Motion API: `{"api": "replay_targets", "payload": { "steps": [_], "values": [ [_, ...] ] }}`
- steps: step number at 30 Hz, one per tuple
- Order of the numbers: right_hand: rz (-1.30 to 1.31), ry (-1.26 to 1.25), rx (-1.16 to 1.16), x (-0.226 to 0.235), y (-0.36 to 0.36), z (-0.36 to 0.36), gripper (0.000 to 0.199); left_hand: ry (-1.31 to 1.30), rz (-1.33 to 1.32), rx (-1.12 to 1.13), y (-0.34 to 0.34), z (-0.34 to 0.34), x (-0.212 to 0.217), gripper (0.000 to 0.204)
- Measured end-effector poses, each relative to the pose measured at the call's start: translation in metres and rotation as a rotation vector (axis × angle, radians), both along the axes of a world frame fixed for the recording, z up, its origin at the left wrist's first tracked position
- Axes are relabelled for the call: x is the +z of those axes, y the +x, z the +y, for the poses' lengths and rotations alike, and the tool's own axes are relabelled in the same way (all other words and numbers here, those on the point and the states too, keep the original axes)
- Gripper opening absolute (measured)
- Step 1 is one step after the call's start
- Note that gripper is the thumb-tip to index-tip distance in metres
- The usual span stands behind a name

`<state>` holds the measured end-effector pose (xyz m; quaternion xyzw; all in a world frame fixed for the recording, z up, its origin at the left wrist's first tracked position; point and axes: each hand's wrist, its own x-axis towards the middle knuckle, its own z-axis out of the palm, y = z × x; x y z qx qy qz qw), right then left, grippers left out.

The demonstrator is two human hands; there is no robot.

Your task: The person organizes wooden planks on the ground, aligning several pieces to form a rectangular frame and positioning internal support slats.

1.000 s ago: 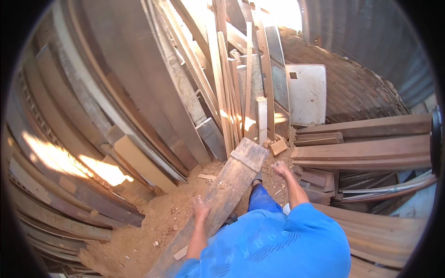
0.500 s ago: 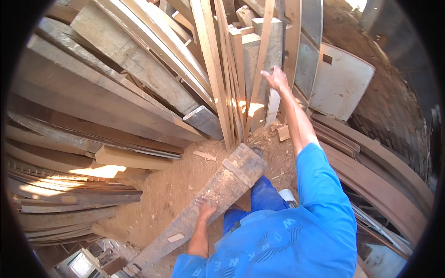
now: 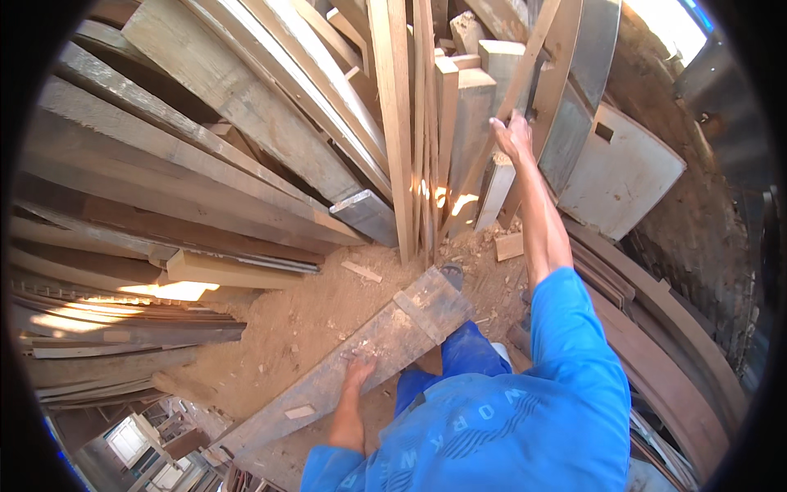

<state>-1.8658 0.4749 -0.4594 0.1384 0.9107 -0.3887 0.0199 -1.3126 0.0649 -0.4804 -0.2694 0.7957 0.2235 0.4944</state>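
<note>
Your left hand lies flat and open on the weathered plank, whose long axis runs from lower left up to your foot. Farther right, your right hand reaches high, fingers curled round a leaning slat among the stacked upright boards.

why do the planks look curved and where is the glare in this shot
Head view: the fisheye lens bends straight edges toward the rim, so the planks at left bow; a black ring frames the picture. Sun blows out a patch at lower left and the top right corner. The right hand and left hand look sharp.
</note>
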Motion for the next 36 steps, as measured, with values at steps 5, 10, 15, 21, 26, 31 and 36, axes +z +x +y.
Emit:
{"api": "replay_targets", "payload": {
  "steps": [5,10,15,21,26,31,36],
  "values": [
    [0.213,-0.403,0.074,0.029,0.027,0.016,0.047,-0.01,-0.043,0.007,0.012,-0.011,-0.017,0.082],
    [0.431,-0.537,0.003,0.093,0.042,0.003,0.028,-0.006,-0.056,0.079,-0.008,-0.006,0.001,0.083],
    [0.653,-0.749,-0.028,0.177,0.065,-0.038,0.018,-0.006,-0.031,0.126,-0.009,-0.003,0.009,0.083],
    [0.816,-0.59,0.36,0.262,0.12,-0.11,0.016,-0.137,0.083,-0.02,0.016,-0.002,-0.029,0.083],
    [0.67,-0.274,0.658,0.27,0.214,-0.167,0.02,0.126,0.18,0.082,-0.013,-0.019,0.014,0.073],
    [0.598,-0.198,0.79,0.256,0.319,-0.219,0.048,0.414,0.772,0.287,-0.037,0.014,0.122,0.069],
    [0.352,-0.209,0.971,0.265,0.431,-0.31,0.06,0.627,1.021,0.219,-0.013,0.052,0.165,0.069]
  ]
}}
